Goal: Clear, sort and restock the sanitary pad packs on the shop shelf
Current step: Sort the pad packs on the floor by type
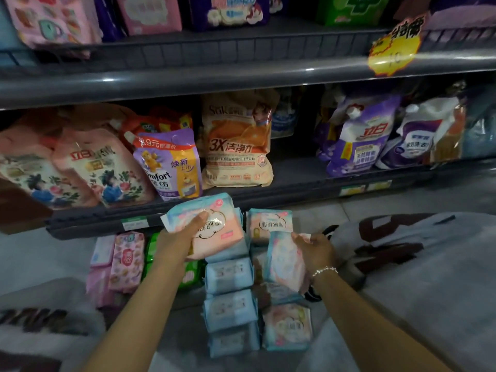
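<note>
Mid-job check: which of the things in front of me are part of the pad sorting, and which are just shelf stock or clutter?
Job:
- pink-and-blue pack held by left hand
- pale pack held by right hand
- blue packs stacked on floor
- pink floral packs
- green packs

Not the job:
- detergent pouches on lower shelf
- yellow price tag

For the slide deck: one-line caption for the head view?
Left hand and right hand each grip a pad pack above floor stacks.
</note>
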`<action>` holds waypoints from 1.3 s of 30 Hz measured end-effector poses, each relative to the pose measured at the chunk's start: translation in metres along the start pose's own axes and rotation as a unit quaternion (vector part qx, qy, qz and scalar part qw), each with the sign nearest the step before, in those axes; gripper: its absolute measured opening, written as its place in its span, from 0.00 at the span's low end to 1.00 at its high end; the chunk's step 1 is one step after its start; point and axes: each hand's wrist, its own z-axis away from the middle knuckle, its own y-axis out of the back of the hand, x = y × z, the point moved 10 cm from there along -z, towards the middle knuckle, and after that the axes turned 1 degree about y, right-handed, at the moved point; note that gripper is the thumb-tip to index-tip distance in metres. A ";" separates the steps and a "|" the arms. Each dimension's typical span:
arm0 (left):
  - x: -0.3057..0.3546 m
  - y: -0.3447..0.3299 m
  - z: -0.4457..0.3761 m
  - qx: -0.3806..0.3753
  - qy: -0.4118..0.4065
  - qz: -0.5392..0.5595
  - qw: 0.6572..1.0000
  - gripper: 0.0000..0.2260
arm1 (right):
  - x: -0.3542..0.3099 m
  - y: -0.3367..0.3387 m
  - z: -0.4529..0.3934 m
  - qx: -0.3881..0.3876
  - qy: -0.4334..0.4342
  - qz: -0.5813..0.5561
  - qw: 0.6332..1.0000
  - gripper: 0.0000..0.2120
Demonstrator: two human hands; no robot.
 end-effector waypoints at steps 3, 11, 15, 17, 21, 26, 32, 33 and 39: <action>-0.007 -0.002 -0.003 -0.002 0.018 0.003 1.000 0.23 | 0.010 0.005 -0.005 0.039 0.004 0.023 0.999 0.18; -0.012 0.000 -0.009 -0.006 0.027 0.025 0.999 0.24 | 0.006 -0.022 0.021 0.053 0.105 0.176 0.977 0.14; -0.014 0.002 -0.009 -0.005 0.027 0.033 0.999 0.23 | 0.016 -0.046 0.030 0.004 0.117 0.170 0.978 0.15; -0.017 0.003 -0.010 -0.006 0.029 0.029 0.999 0.24 | 0.013 -0.052 0.035 -0.015 0.130 0.143 0.981 0.09; -0.020 0.003 -0.012 -0.008 0.034 0.029 0.999 0.27 | 0.009 -0.063 0.043 -0.048 0.165 0.094 0.981 0.14; -0.018 0.002 -0.010 -0.013 0.032 0.043 0.998 0.25 | 0.023 -0.087 0.044 -0.124 0.128 0.089 0.980 0.12; -0.018 0.003 -0.010 -0.012 0.030 0.046 0.998 0.23 | 0.045 -0.081 0.025 -0.071 0.043 0.076 0.994 0.28; -0.019 0.003 -0.011 -0.012 0.031 0.044 0.998 0.23 | 0.049 -0.075 0.022 -0.063 0.016 0.091 0.994 0.36; -0.024 0.003 -0.015 -0.013 0.036 0.039 0.999 0.22 | 0.090 -0.076 0.009 -0.167 -0.169 0.021 0.971 0.41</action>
